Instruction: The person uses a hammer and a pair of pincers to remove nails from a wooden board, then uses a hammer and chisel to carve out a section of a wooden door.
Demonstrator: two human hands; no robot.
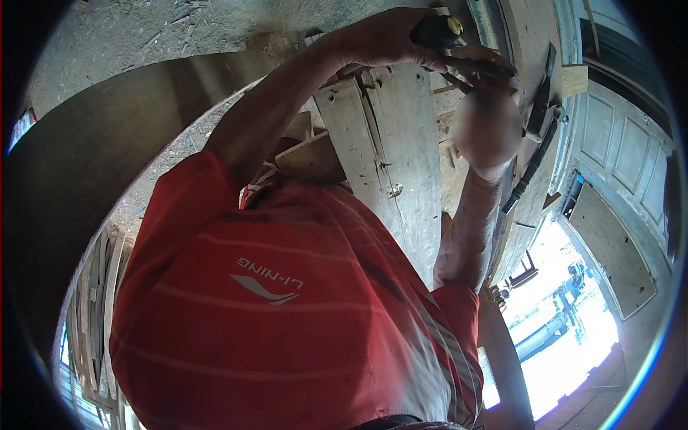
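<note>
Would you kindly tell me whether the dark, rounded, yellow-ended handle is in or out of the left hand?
In: the left hand grips the dark, rounded handle, with its yellow end showing beyond the hand.

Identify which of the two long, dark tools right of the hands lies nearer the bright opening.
The slim, black, rod-shaped tool, lying lower; the broader, dark, blade-shaped tool lies higher, farther from the bright opening.

My wooden bench (529,32): on it, black-handled hammer (532,166) and long dark flat tool (541,93) lying near each other; small pale wood block (574,80) at far edge. Floor (115,64) to my left: scattered wood scraps (189,32).
</note>
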